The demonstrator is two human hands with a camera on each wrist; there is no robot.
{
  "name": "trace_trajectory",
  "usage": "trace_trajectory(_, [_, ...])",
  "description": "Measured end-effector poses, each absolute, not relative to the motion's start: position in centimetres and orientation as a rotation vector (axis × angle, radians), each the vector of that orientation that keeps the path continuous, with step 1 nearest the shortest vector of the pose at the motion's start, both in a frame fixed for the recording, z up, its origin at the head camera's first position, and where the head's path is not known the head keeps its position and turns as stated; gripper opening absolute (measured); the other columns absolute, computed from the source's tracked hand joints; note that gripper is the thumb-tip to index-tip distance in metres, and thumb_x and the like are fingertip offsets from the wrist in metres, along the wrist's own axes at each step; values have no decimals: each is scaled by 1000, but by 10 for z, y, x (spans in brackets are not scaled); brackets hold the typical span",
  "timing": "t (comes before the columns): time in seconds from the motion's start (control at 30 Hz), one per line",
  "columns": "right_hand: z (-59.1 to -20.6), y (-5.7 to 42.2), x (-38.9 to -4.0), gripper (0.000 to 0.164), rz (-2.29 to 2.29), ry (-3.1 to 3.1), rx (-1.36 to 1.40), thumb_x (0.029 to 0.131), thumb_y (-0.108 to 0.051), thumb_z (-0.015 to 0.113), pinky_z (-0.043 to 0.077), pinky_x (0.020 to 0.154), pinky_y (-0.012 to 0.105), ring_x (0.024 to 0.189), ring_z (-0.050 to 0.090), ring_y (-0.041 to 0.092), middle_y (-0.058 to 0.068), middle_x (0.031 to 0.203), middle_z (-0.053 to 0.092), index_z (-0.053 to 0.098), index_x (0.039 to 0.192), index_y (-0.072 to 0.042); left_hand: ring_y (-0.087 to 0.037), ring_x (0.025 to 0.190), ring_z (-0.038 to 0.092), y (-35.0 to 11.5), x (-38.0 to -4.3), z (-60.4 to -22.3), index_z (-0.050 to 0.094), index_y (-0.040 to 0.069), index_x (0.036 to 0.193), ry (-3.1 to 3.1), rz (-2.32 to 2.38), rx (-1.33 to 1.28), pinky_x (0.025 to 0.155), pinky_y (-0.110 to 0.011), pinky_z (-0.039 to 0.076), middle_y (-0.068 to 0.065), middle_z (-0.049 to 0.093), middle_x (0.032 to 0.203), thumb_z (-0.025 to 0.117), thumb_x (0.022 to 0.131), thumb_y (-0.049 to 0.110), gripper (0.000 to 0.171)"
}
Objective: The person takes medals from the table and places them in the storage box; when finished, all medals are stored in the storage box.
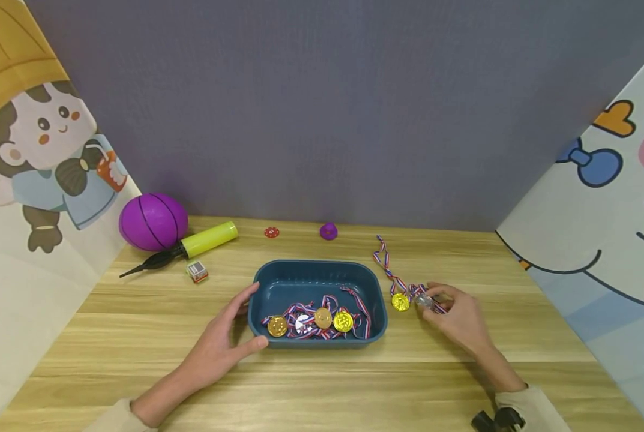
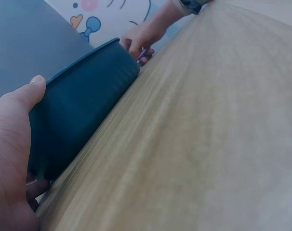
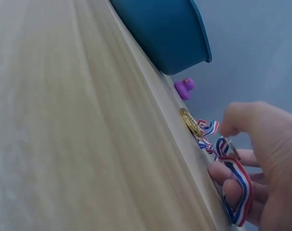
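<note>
A dark teal plastic basin stands on the wooden table with several gold medals and a silver medal heaped along its near side on striped ribbons. My left hand holds the basin's left end, thumb at the near rim and fingers round the side. To the right of the basin, my right hand pinches a silver medal low over the table, its red, white and blue ribbon trailing among the fingers. Beside those fingertips lies a gold medal, its ribbon stretching away toward the back.
Along the back are a red chip and a small purple rubber duck. At the left sit a purple ball, a yellow and black hand pump and a small box-shaped item. A grey partition rises behind the table.
</note>
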State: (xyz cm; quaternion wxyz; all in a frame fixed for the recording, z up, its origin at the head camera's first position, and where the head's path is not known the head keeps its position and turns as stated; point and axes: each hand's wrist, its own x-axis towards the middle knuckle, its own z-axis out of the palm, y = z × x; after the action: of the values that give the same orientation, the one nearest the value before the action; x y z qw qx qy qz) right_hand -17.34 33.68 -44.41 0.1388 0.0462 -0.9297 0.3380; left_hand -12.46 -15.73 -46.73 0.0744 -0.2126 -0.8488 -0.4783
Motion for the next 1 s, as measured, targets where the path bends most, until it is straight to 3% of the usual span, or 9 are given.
trace_trajectory(0.1, [-443, 338, -173, 30, 916, -2754, 117, 85, -22, 88, 50, 55, 24, 69, 68, 13, 9, 92, 81, 81, 112, -9, -33, 141, 62, -157, -125, -467, 29, 30, 176, -2546, -1435, -639, 120, -70, 41, -14, 60, 159, 89, 95, 29, 101])
trace_trajectory(0.2, [-445, 339, -173, 35, 865, -2772, 131, 83, -23, 90, 47, 54, 25, 67, 63, 12, 2, 80, 76, 81, 114, -8, -33, 141, 62, -157, -125, -467, 30, 29, 176, -2546, -1434, -638, 120, -70, 41, -14, 60, 159, 89, 95, 29, 101])
trace_trajectory(0.6, [-442, 342, -175, 31, 890, -2648, 203, 82, -11, 93, 55, 62, 20, 73, 65, 6, 6, 89, 80, 81, 110, -4, -33, 141, 62, -157, -124, -467, 29, 30, 176, -2550, -1438, -632, 120, -69, 43, -13, 59, 160, 89, 95, 30, 100])
trace_trajectory(0.77, [-433, 340, -175, 31, 886, -2545, 261, 80, -5, 93, 55, 62, 13, 74, 68, 5, 12, 93, 81, 81, 108, 0, -33, 141, 62, -158, -124, -466, 30, 30, 176, -2552, -1445, -632, 120, -69, 42, -13, 59, 160, 89, 96, 30, 100])
trace_trajectory(1.0, [-419, 332, -171, 31, 843, -2468, 337, 78, -4, 92, 52, 60, 10, 73, 69, 4, 10, 89, 80, 82, 107, -1, -33, 141, 62, -157, -125, -467, 30, 29, 176, -2548, -1442, -633, 120, -71, 42, -14, 60, 159, 90, 95, 29, 101])
